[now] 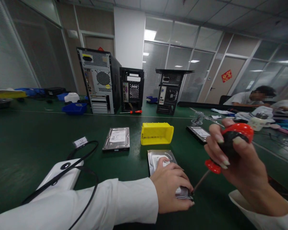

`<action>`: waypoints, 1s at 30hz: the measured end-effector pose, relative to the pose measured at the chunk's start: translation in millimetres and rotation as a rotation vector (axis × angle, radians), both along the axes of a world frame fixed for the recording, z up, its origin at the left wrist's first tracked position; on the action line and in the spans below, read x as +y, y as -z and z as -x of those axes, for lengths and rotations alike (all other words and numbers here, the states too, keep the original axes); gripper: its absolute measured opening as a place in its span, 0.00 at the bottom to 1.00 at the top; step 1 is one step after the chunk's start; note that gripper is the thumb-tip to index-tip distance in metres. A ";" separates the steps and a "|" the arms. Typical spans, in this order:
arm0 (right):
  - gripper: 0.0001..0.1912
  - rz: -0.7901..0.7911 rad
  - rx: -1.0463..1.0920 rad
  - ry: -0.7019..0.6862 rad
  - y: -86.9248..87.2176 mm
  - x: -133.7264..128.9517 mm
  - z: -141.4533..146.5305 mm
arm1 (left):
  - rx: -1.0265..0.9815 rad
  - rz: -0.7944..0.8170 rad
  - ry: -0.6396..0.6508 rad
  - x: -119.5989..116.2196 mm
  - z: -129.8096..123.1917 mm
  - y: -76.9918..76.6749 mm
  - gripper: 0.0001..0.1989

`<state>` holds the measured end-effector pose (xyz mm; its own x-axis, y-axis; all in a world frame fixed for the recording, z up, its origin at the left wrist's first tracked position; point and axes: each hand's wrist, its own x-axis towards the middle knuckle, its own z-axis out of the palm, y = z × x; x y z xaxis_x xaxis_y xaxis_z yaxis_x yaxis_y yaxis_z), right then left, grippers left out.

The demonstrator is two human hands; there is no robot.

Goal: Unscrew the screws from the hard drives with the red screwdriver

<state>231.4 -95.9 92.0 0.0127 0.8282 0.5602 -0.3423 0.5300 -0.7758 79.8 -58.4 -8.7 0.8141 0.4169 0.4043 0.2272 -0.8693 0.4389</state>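
Note:
My left hand (pixel 171 185) is curled over a silver hard drive (pixel 156 157) lying on the green table, its fingers gripping the near right end. In my right hand (pixel 242 159) is a screwdriver (pixel 238 129) with a red and black handle, slanting down to the left. Its tip meets the near right corner of that drive, beside my left fingertips. What lies exactly under the tip is too small to tell. Behind the drive stands a yellow bin (pixel 157 134), tipped so that its opening faces me.
More hard drives lie at left (pixel 116 138) and right (pixel 199 132). Three computer cases, one large (pixel 99 80), stand at the back near a red screwdriver (pixel 135 111). A white device (pixel 60 175) with black cable sits at left. A person (pixel 252 95) leans at the far right.

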 end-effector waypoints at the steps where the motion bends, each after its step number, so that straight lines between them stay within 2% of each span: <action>1: 0.15 -0.004 -0.003 -0.010 0.2 -0.4 -0.3 | 0.002 0.001 0.000 -0.1 0.1 -0.3 0.11; 6: 0.15 0.039 0.018 -0.048 -1.4 -4.2 0.1 | 0.010 0.009 -0.006 -0.9 0.4 -2.3 0.11; 16: 0.16 0.045 -0.054 -0.034 0.5 -2.4 0.7 | 0.063 0.004 -0.003 -1.1 0.7 -6.1 0.11; 21: 0.15 0.038 -0.031 -0.052 1.1 -2.2 2.4 | 0.068 0.001 0.000 -0.3 0.7 -5.7 0.11; 26: 0.20 0.053 -0.017 -0.074 -1.1 -4.9 2.6 | 0.032 0.004 0.001 -0.1 -0.5 -3.0 0.11; 30: 0.17 0.073 -0.035 -0.063 0.0 -5.1 0.3 | 0.023 -0.008 0.007 -0.3 -0.3 -2.4 0.11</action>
<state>231.1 -101.0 92.0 -0.0595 0.8653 0.4978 -0.3452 0.4501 -0.8236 80.2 -58.7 -6.3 0.8261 0.4080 0.3887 0.2309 -0.8743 0.4269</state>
